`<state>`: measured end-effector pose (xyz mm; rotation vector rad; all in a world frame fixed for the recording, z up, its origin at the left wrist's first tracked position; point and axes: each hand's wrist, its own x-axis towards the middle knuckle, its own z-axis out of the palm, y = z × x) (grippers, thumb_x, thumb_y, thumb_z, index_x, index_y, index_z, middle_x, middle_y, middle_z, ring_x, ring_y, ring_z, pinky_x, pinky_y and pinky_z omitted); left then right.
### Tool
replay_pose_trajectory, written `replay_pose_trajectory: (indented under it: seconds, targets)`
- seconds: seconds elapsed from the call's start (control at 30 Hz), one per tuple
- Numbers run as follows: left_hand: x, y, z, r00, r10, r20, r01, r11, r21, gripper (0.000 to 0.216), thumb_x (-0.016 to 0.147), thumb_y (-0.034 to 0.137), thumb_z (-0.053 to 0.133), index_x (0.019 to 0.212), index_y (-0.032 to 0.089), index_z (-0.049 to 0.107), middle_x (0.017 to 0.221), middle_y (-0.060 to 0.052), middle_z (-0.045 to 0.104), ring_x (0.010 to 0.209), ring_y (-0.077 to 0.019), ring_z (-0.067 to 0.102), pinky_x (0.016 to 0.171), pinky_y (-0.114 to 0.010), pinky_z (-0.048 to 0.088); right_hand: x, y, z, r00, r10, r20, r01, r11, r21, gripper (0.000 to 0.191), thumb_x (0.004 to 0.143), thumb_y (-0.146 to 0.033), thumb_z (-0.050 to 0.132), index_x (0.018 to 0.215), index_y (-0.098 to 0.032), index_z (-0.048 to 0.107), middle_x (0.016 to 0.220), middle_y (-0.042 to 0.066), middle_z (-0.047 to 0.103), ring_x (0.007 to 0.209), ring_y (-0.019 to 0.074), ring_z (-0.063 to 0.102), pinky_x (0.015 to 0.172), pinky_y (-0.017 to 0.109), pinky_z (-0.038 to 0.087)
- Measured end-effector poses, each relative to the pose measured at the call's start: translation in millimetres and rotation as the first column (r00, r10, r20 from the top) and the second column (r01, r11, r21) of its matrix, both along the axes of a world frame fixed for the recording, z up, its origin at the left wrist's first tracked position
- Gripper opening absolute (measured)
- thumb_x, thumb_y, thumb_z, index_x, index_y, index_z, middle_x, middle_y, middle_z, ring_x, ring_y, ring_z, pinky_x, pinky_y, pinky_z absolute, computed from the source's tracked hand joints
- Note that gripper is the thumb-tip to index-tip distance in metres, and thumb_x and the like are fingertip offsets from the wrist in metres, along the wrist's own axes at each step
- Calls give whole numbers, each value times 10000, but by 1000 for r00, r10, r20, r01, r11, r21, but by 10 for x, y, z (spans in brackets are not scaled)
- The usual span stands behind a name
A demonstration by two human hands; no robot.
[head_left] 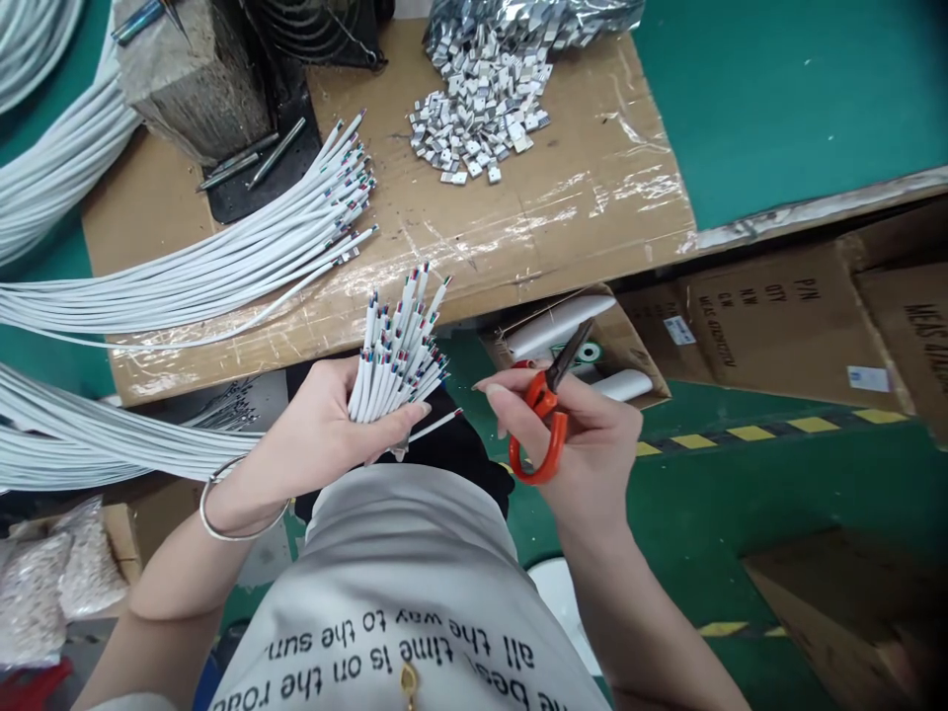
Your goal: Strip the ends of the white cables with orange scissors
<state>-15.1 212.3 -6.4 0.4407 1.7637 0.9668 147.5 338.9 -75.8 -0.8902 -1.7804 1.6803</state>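
Note:
My left hand is wrapped round a thick bundle of white cables, their cut ends pointing up and showing small coloured wires. One cable sticks out sideways to the right, below the others. In my right hand are scissors with orange handles, the dark blades pointing up and right, away from the bundle. The scissors and the cables are apart. On the table just beyond lies another bunch of white cables with coloured wire ends.
A pile of small white and metal connectors spills from a plastic bag on the cardboard. A worn block stands behind the cables, near metal rods. Below right are an open box and large cartons.

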Motion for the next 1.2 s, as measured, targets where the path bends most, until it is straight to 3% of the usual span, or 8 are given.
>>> replay_pose_trajectory:
  seconds: [0.4, 0.57, 0.7, 0.87, 1.07, 1.13, 1.2]
  targets:
    - [25, -3, 4, 999, -1, 34, 1, 1000, -7, 288, 792, 252, 829, 661, 184, 582, 493, 62, 529, 442, -73, 417, 424, -208, 313, -138, -25, 12, 992, 122, -36, -124, 989, -75, 70, 818, -327, 856, 844, -261, 852, 628, -3, 562, 593, 140, 475, 503, 290, 355]
    - [17, 10, 7, 999, -29, 28, 29, 999, 13, 284, 810, 233, 800, 649, 183, 572, 485, 67, 525, 447, -68, 416, 428, -203, 307, -147, 7, 25, 990, 110, -89, -123, 980, -157, 68, 848, -287, 818, 795, -249, 837, 697, 9, 659, 608, 136, 548, 532, 287, 424]
    - [25, 6, 15, 999, -35, 25, 35, 999, 8, 301, 803, 223, 804, 648, 187, 548, 485, 73, 520, 448, -65, 410, 422, -199, 306, -159, 20, 17, 988, 122, -99, -141, 968, -207, 52, 863, -295, 815, 845, -259, 848, 655, -6, 640, 580, 134, 561, 535, 286, 449]
    - [46, -16, 11, 998, -62, 30, 62, 998, 12, 315, 830, 209, 789, 651, 189, 531, 486, 78, 508, 450, -58, 399, 424, -193, 305, -199, -30, 6, 987, 88, -131, -102, 990, -99, 124, 838, -252, 837, 723, -237, 792, 585, -27, 589, 541, 113, 477, 513, 286, 381]
    - [56, -30, 16, 996, -82, 42, 77, 992, 98, 332, 900, 213, 747, 660, 180, 520, 523, 78, 495, 469, -46, 397, 430, -184, 295, -149, 58, -7, 987, -141, -83, 135, 988, -70, 225, 915, -336, 774, 719, -232, 738, 550, -32, 534, 535, 136, 486, 546, 313, 404]
    - [55, -37, 19, 997, -67, 43, 63, 993, 101, 267, 911, 214, 741, 720, 170, 561, 560, 79, 509, 477, -45, 403, 432, -179, 308, -89, 148, 4, 995, -72, -64, 72, 997, -9, 262, 915, -367, 773, 699, -232, 712, 569, -22, 538, 577, 152, 508, 569, 320, 406]
    - [54, -46, 18, 997, -62, 50, 56, 993, 104, 149, 925, 217, 737, 837, 152, 636, 600, 82, 517, 480, -40, 400, 435, -175, 322, -14, 235, 18, 995, 103, -17, -102, 992, 72, 303, 908, -369, 782, 669, -223, 667, 608, -10, 550, 595, 150, 487, 562, 318, 373]
